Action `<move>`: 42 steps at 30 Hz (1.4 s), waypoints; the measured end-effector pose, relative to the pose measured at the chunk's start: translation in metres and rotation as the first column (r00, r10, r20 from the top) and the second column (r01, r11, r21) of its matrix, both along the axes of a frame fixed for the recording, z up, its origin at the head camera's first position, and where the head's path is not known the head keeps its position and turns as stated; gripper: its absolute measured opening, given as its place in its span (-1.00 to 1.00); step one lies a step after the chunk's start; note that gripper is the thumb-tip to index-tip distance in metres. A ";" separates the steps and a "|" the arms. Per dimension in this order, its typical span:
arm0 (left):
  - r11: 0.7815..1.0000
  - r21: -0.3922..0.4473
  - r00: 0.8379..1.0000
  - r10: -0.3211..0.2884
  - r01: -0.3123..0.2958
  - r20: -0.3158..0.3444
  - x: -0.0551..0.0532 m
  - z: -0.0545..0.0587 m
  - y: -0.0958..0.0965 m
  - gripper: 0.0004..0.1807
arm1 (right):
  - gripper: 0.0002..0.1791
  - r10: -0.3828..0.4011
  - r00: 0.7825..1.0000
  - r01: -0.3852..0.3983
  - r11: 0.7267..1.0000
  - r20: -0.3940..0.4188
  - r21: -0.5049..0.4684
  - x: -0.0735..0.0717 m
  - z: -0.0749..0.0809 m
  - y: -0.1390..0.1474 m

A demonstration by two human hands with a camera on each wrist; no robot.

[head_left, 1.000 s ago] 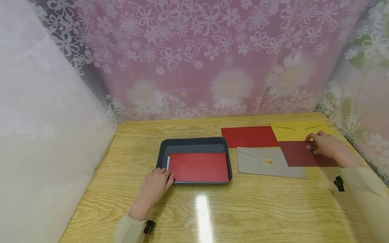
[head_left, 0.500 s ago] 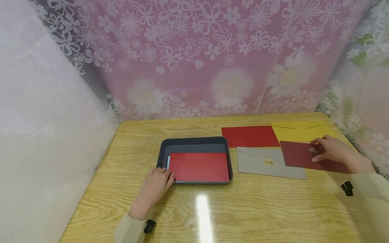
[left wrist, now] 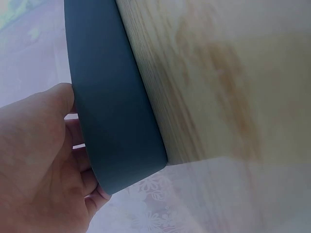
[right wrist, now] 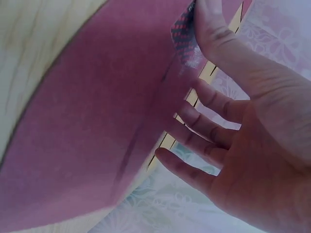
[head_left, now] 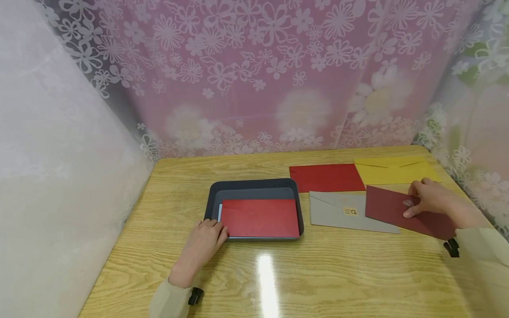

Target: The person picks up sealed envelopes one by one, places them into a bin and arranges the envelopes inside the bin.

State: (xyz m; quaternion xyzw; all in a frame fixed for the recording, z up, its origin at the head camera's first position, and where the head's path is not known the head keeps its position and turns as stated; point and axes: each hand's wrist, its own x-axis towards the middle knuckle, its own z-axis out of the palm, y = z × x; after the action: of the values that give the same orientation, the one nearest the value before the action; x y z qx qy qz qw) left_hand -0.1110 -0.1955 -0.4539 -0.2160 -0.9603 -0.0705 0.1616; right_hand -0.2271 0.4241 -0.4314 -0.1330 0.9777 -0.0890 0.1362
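In the head view my left hand holds the left front corner of a dark grey tray, its fingers curled over the rim. The left wrist view shows the tray's outer wall beside that hand. A red envelope lies in the tray with a light blue edge visible under it. At the right, my right hand pinches a maroon envelope near its upper edge, the thumb on its face by a patterned sticker. This envelope is raised and tilted, its left end overlapping a grey envelope in the view.
The grey envelope with a small tan label lies right of the tray. Behind it are a red envelope and a yellow envelope. A floral curtain hangs along the table's back edge.
My right hand has lifted the maroon envelope off the table and tilted it, its right end swinging toward the front. More of the yellow envelope shows. The left hand stays at the tray.
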 end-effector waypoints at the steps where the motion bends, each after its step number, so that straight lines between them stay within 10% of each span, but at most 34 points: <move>1: 1.000 0.001 1.000 0.000 0.000 0.001 0.000 0.000 0.000 -0.54 | -0.09 -0.002 1.000 0.002 1.000 0.000 -0.010 0.000 -0.001 0.000; 8: 1.000 -0.001 1.000 -0.004 0.004 -0.006 0.000 -0.002 -0.001 -0.54 | -0.15 -0.035 0.999 0.036 0.994 0.010 -0.103 0.004 -0.002 0.002; 15: 1.000 0.000 1.000 -0.002 0.002 -0.003 0.000 -0.001 -0.001 -0.54 | -0.61 0.030 0.972 -0.054 0.993 -0.231 -0.101 0.015 0.001 -0.014; 24: 1.000 -0.004 1.000 0.005 -0.005 0.008 0.000 -0.001 -0.001 -0.55 | -0.89 0.072 0.784 -0.124 0.991 -0.616 -0.043 0.026 0.009 -0.052; 37: 1.000 -0.016 1.000 0.004 -0.004 0.013 -0.001 -0.002 -0.001 -0.55 | -0.27 0.159 0.471 -0.259 0.965 -0.868 0.036 0.028 0.039 -0.101; 42: 1.000 -0.018 1.000 0.002 -0.002 0.008 -0.002 -0.003 -0.001 -0.56 | -0.32 0.125 0.419 -0.274 0.962 -0.900 0.006 0.028 0.050 -0.121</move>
State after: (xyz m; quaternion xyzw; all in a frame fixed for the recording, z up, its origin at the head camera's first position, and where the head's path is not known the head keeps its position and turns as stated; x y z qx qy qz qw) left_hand -0.1130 -0.1963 -0.4570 -0.2164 -0.9618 -0.0627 0.1558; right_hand -0.1994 0.3033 -0.3811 -0.2844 0.8700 -0.0577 -0.3987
